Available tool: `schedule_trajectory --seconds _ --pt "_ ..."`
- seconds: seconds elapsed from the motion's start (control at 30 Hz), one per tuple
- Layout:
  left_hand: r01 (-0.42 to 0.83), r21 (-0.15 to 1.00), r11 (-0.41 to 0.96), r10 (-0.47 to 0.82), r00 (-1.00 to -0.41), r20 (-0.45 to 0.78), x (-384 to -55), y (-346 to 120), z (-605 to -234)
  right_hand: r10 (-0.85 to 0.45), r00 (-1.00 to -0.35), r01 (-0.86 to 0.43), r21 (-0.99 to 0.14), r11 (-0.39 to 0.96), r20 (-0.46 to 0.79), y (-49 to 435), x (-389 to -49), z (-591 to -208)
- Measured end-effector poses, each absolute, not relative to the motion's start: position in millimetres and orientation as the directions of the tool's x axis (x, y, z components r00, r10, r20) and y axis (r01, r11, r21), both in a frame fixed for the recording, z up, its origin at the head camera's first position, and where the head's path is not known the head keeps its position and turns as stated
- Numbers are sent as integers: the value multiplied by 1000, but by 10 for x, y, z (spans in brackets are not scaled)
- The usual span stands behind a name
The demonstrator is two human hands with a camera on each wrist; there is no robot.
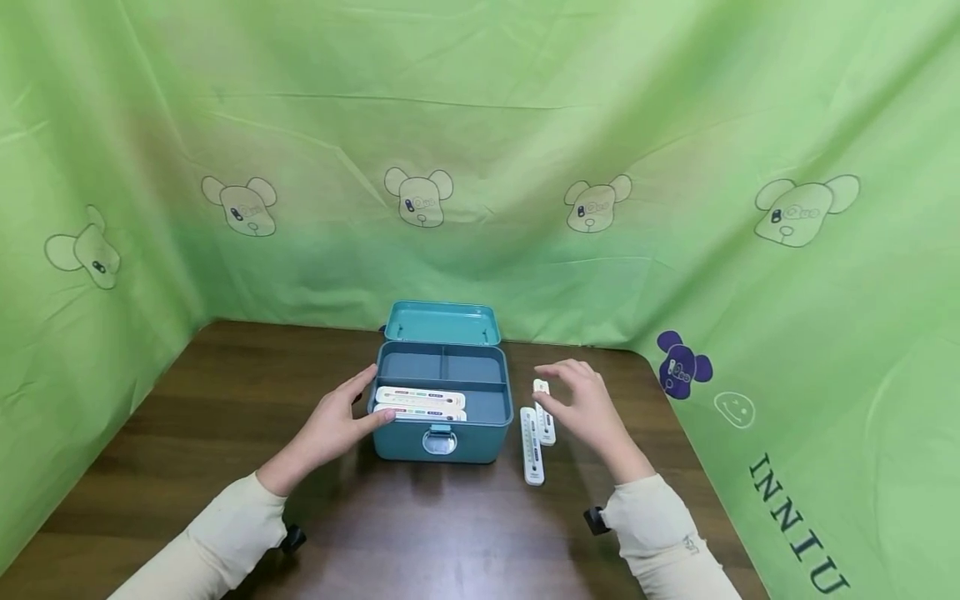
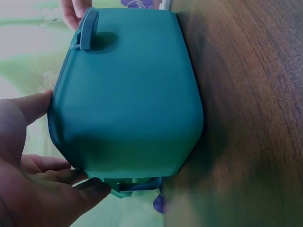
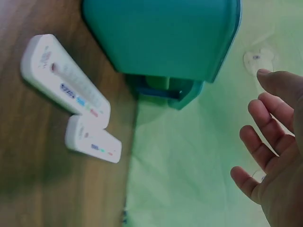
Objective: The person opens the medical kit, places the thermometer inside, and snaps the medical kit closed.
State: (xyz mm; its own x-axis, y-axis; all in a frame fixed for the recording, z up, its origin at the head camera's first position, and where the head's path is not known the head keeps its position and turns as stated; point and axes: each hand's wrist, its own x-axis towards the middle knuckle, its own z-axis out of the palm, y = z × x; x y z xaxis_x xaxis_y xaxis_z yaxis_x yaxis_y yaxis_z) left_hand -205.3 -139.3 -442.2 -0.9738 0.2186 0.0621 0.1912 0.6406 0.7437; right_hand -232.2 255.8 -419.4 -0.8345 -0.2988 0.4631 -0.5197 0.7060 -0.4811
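A teal storage box point(image 1: 442, 444) stands with its lid point(image 1: 442, 323) raised at the back. Inside, at the front left, two white thermometers point(image 1: 420, 398) lie side by side. My left hand point(image 1: 335, 427) rests against the box's left side, thumb on the front rim, fingers fairly straight along the left edge. To the right of the box, two more thermometers lie on the table, a nearer one point(image 1: 532, 450) and a farther one point(image 1: 545, 425) partly beside it. My right hand point(image 1: 588, 407) hovers over the farther thermometer, thumb and fingers spread, holding nothing.
Dividers split the back of the box into two small compartments point(image 1: 411, 365). The box stands on a brown wooden table point(image 1: 247, 392). Green cloth point(image 1: 495, 258) with printed bear heads hangs behind and at both sides.
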Motion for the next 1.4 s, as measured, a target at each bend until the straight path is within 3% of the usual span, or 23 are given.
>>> schedule_trajectory --seconds 0.3,0.77,1.4 --pt "169 791 588 221 -974 44 -2033 -1369 -4439 -188 -880 -427 -549 719 437 2733 -2224 -4416" --pt "134 812 568 206 -978 17 -2013 -1403 -4465 -56 -953 -247 -660 709 297 2677 -2009 -4773" --pt "142 819 557 202 -979 33 -2002 -1373 -4497 110 -977 -31 -637 770 181 2499 -1604 -5178"
